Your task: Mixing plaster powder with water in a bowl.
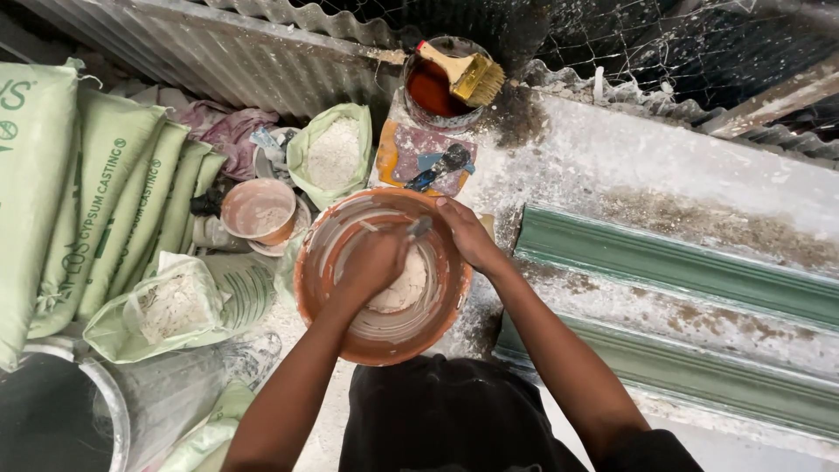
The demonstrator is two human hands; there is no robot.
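An orange plastic bowl (325,308), smeared white inside, sits below me with a lump of white paste (404,288) in it. My left hand (371,267) is inside the bowl, closed around a small metal tool whose tip (419,227) sticks out toward the far rim. My right hand (468,234) grips the bowl's far right rim, thumb on the edge.
Green powder sacks (96,201) lean at the left, two open bags of white powder (335,150) and a small orange bowl (258,210) beside them. A red-liquid tin with a brush (463,74) stands at the back. A long green mould (682,271) lies right on the dusty bench.
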